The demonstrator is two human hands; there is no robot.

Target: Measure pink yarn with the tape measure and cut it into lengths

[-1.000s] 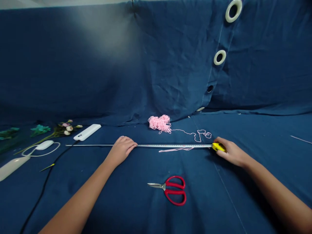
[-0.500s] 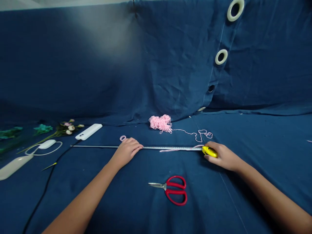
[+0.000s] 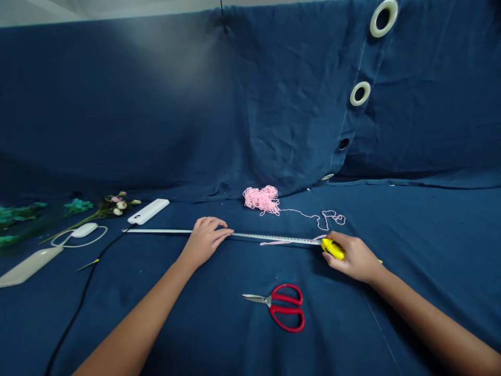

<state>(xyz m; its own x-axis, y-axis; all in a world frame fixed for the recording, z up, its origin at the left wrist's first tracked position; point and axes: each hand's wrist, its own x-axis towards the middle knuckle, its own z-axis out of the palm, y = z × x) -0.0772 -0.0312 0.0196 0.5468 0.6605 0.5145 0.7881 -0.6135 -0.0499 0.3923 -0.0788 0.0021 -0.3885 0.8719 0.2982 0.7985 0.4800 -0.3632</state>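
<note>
My right hand (image 3: pixel 352 256) is wrapped round a yellow tape measure (image 3: pixel 333 249). Its white blade (image 3: pixel 274 237) runs left across the blue cloth, with the far end near a white power strip. My left hand (image 3: pixel 205 240) pinches the blade near its middle, thumb and fingertips together. A short pink strand (image 3: pixel 276 243) lies along the blade between my hands. Behind it sits a tangled heap of pink yarn (image 3: pixel 261 199), its loose thread trailing right. Red-handled scissors (image 3: pixel 274 303) lie nearer me, blades pointing left.
Blue cloth (image 3: pixel 188 329) covers the surface and hangs behind it. On the left are a white power strip (image 3: pixel 148 211) with a black cable (image 3: pixel 80 308), artificial flowers (image 3: pixel 119 204), a white cord, a pale flat object (image 3: pixel 29 267) and a small yellow-tipped item (image 3: pixel 89 264).
My left hand has lifted slightly and its fingers have risen, and the ring of pink yarn beside it no longer shows. The tape case has tilted a little in my right hand. The view has shifted slightly.
</note>
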